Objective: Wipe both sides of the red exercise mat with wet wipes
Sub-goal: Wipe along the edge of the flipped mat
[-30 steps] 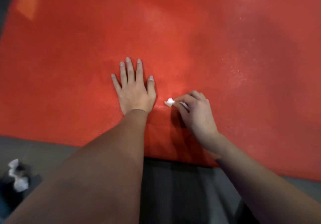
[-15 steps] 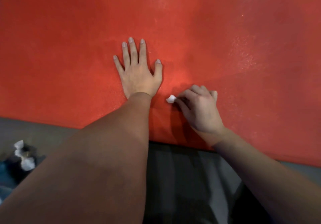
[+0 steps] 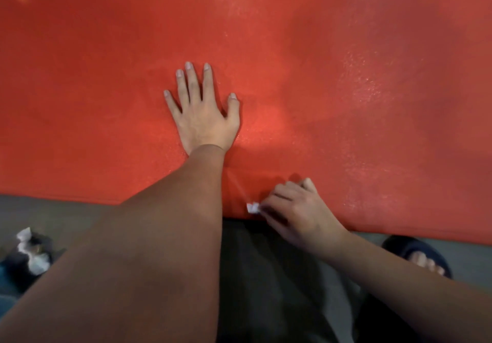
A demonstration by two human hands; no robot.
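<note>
Head view, looking down: at 6 o'clock sits the person's grey clothing, with a foot in a dark slipper at 4 o'clock and crumpled white wipes at 8 o'clock on the grey floor. Just past centre-bottom, at about 5 o'clock, the right hand curls its fingers round a small wadded wet wipe and holds it against the near edge of the red exercise mat. Farther on, near the middle of the frame, the left hand lies flat on the mat, fingers spread and straight, apparently bracing it. The mat fills the frame from 9 o'clock through 12 to 3 o'clock, spread flat on the floor, with a damp sheen toward 2 o'clock. It looks thin, soft and light, likely foam that bends easily and may be slick where wet; for turning it over, the near edge seems the best place to take hold.
</note>
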